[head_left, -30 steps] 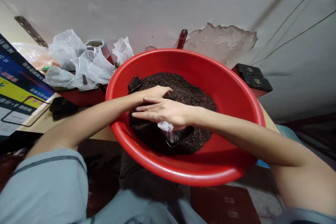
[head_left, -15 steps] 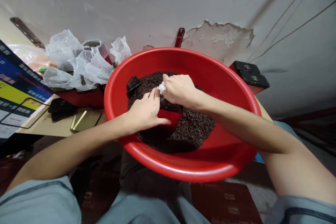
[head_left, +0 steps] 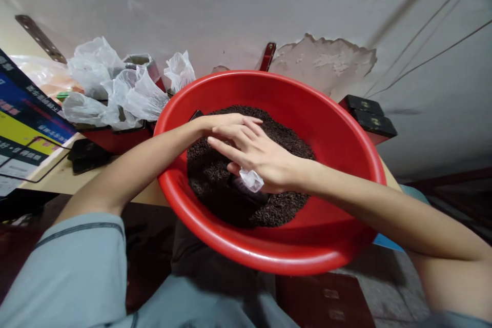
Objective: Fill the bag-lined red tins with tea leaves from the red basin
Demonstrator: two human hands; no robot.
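Note:
My left hand (head_left: pixel 234 122) reaches over the loose dark grains, which look like tea leaves (head_left: pixel 290 136), with its fingers stretched out to the right. Just nearer to me, my right hand (head_left: pixel 259 156) is open, fingers spread leftward and overlapping the left. Under the right palm, a twisted tuft of clear plastic bag (head_left: pixel 251 180) sticks up from a dark-topped tin (head_left: pixel 248 195), mostly hidden by the hand and shadow. The grains lie in a big red plastic basin (head_left: pixel 277 259). Behind my left wrist, only the edge of a black lid (head_left: pixel 197 114) shows.
Left of the basin, several white plastic bags (head_left: pixel 144 95) stick out of red tins on the wooden table (head_left: pixel 148 195). Black lids (head_left: pixel 88 155) lie nearby, beside a printed box (head_left: pixel 26 123). Two black-topped tins (head_left: pixel 365 113) stand at the right, near the peeling wall.
My right hand has let go of the bag's twisted tuft and spread its fingers. My left hand has left the tin's side and moved up and right. The tuft now sits lower and nearer me.

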